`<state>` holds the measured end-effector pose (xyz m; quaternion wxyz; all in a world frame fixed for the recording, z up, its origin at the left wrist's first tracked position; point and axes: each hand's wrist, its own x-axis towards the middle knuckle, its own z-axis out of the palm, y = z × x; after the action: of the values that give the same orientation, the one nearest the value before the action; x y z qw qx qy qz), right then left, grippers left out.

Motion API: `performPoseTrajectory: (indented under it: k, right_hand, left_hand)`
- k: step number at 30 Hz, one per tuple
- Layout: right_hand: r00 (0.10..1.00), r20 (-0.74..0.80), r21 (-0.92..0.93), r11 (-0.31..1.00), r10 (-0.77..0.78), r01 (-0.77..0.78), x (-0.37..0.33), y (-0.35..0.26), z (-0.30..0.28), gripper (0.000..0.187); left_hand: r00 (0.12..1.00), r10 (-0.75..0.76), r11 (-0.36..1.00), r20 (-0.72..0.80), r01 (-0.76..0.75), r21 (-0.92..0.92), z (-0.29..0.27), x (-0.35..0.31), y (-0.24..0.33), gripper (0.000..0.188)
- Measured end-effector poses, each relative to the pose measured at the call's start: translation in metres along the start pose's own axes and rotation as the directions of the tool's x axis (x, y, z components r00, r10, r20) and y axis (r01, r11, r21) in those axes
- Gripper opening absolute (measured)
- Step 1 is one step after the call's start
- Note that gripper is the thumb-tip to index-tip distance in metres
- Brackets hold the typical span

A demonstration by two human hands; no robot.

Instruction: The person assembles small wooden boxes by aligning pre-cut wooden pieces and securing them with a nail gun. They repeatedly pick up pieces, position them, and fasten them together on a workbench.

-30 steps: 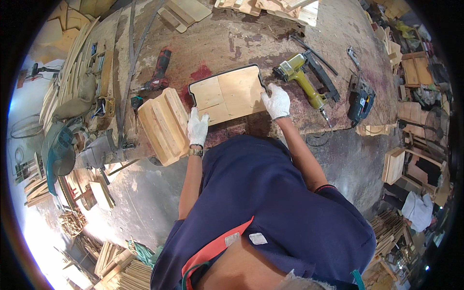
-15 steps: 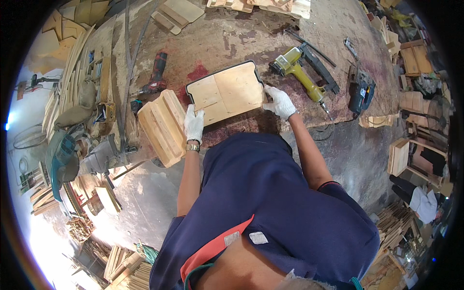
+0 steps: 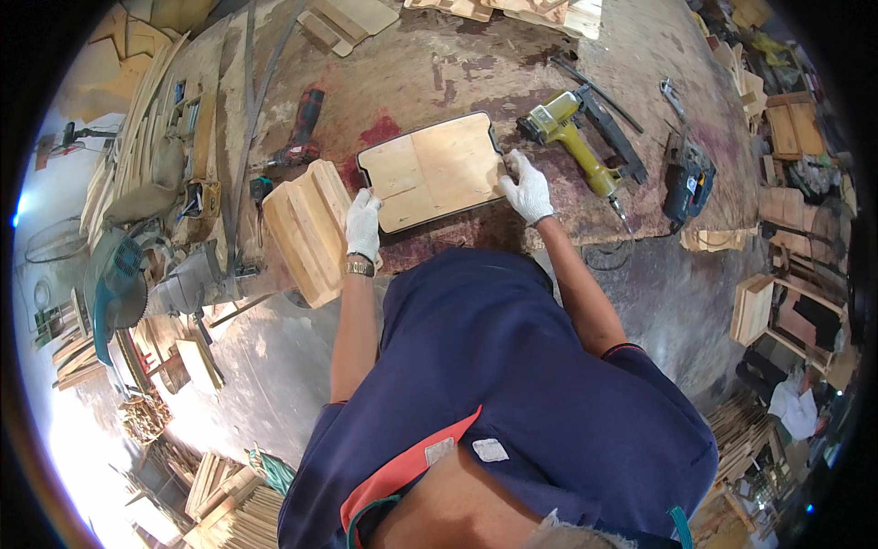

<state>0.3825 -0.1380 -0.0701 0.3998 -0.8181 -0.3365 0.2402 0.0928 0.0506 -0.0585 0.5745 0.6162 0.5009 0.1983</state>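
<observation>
A light wooden board [image 3: 430, 174] with a thin black rim lies near the front edge of the workbench, slightly turned. Both my hands wear white knit gloves. My left hand [image 3: 363, 224] grips its near left corner, with the fingertips on the edge and the thumb side toward the wood. At the right end, my right hand [image 3: 528, 188] closes on the board's side; part of its fingers is hidden. Left of my left hand sits a wooden piece with raised strips [image 3: 309, 233], jutting over the bench edge.
Behind the wooden piece lies a red and black cordless drill [image 3: 302, 128]. A yellow-green nail gun [image 3: 581, 137] with a hose rests right of the board, and a dark jigsaw [image 3: 688, 178] beyond it. A miter saw [image 3: 117, 279] stands at left. More wooden pieces [image 3: 347, 23] lie at the back.
The board has tipped slightly, and the black rim along its near edge now shows more. Both hands keep their hold, and the right one has shifted a little at the side.
</observation>
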Motion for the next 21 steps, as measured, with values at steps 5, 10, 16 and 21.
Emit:
performPoseTrajectory:
  k: [5, 10, 16, 21]
  right_hand:
    - [0.991, -0.037, -0.23, 0.967, -0.126, 0.115, -0.005, -0.001, 0.014, 0.048]
    - [0.988, -0.053, -0.273, 0.954, -0.143, 0.123, -0.007, -0.003, 0.031, 0.044]
    - [1.0, -0.012, -0.328, 0.945, 0.006, -0.01, -0.006, -0.011, 0.037, 0.047]
    - [1.0, 0.007, -0.199, 0.98, 0.022, -0.02, -0.002, -0.001, 0.036, 0.051]
  left_hand:
    - [0.977, -0.213, 0.881, 0.005, 0.194, -0.432, -0.004, -0.003, 0.0, 0.034]
    - [0.93, -0.362, 0.73, 0.058, 0.322, -0.603, -0.011, 0.003, -0.004, 0.036]
    - [0.919, -0.385, 0.747, 0.082, 0.363, -0.557, -0.014, 0.006, -0.003, 0.046]
    - [0.928, -0.365, 0.768, 0.073, 0.344, -0.54, -0.013, 0.004, -0.002, 0.05]
